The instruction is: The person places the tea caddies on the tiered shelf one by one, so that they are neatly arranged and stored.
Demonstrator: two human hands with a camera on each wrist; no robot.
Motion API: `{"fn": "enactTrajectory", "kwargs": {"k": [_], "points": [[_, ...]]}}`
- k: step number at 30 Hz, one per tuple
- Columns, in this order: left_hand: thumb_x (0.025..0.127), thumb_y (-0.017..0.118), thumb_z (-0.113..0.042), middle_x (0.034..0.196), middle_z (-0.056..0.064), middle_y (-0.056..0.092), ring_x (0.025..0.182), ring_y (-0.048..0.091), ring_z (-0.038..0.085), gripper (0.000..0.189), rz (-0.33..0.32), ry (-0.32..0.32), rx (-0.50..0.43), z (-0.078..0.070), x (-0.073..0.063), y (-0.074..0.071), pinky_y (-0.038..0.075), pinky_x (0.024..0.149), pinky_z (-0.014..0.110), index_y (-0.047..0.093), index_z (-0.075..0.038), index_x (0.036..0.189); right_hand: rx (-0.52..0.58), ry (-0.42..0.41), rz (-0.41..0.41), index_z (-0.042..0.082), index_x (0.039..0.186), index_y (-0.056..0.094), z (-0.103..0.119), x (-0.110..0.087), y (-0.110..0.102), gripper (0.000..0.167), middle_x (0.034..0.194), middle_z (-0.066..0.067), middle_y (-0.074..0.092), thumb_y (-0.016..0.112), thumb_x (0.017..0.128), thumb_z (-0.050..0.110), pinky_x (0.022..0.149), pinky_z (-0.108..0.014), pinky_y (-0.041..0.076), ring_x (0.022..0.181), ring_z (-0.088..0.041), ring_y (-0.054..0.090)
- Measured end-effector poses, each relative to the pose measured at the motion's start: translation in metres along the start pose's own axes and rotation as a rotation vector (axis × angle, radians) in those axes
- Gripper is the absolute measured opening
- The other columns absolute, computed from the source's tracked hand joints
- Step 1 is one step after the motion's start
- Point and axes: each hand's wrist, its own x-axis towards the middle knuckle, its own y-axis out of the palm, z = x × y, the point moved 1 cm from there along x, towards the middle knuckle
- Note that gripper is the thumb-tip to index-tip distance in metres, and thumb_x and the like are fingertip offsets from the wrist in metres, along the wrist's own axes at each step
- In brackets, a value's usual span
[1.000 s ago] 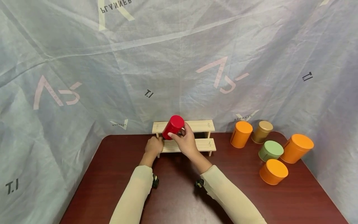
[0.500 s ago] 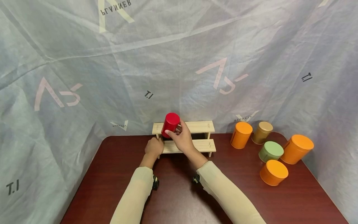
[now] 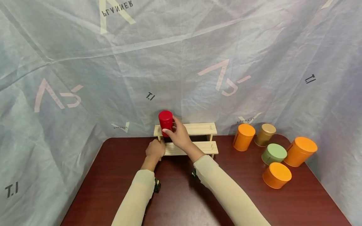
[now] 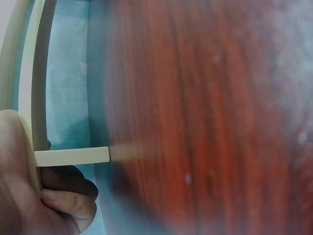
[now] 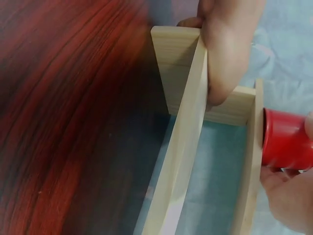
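A red cylindrical canister (image 3: 166, 123) stands nearly upright at the left end of the upper step of a small two-step wooden shelf (image 3: 198, 129). My right hand (image 3: 179, 135) grips it from the right, thumb in front and fingers behind. In the right wrist view the base of the canister (image 5: 286, 139) is right at the upper board. My left hand (image 3: 155, 148) grips the left end of the lower step, and the left wrist view shows its fingers (image 4: 73, 203) curled under the board beside a shelf leg (image 4: 73, 156).
On the right of the dark red-brown table (image 3: 175, 194) stand a tall orange canister (image 3: 244, 138), a gold one (image 3: 265, 135), a short green one (image 3: 273, 154), a large orange one (image 3: 300, 152) and a short orange one (image 3: 276, 175). A grey cloth (image 3: 181, 72) hangs behind.
My right hand has carried the red canister left to the end of the upper step, and it has gone from tilted to nearly upright. The left hand has kept its hold on the shelf.
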Motion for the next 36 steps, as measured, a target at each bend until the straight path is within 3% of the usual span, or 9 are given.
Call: {"fn": "enactTrajectory", "kwargs": {"k": [8,18,28,36], "points": [[0.113,0.030,-0.045,0.070,0.012,0.066,0.060,0.065,0.028,0.058,0.007,-0.015,-0.013,0.000,-0.001,0.000,0.050,0.055,0.042,0.062,-0.011,0.079,-0.024,0.039,0.007,0.008,0.159,0.043,-0.004,0.008,0.003,0.078,0.143,-0.018,0.064,0.083,0.092,0.015,0.104,-0.046,0.058,0.127,-0.033,0.068],[0.112,0.030,-0.040,0.084,0.016,0.073,0.081,0.072,0.035,0.059,0.013,0.019,0.130,-0.003,0.004,0.000,0.059,0.077,0.055,0.070,-0.006,0.085,-0.245,0.108,-0.017,0.002,0.151,0.052,-0.001,0.013,0.004,0.077,0.132,-0.017,0.072,0.090,0.086,0.021,0.099,-0.045,0.059,0.117,-0.031,0.072],[0.111,0.032,-0.038,0.078,0.014,0.068,0.070,0.067,0.030,0.051,0.029,0.008,0.067,0.001,0.002,0.000,0.056,0.066,0.049,0.067,-0.006,0.091,-0.345,0.159,-0.008,0.005,0.146,0.056,0.003,0.014,0.006,0.074,0.127,-0.014,0.074,0.092,0.084,0.026,0.099,-0.045,0.058,0.115,-0.030,0.072],[0.111,0.030,-0.041,0.078,0.012,0.067,0.068,0.065,0.028,0.053,0.051,-0.006,0.030,0.002,0.004,0.000,0.051,0.060,0.044,0.067,-0.006,0.094,-0.347,0.169,0.002,0.004,0.142,0.059,0.003,0.016,0.005,0.071,0.130,-0.013,0.074,0.093,0.083,0.025,0.099,-0.044,0.058,0.116,-0.029,0.072]]}}
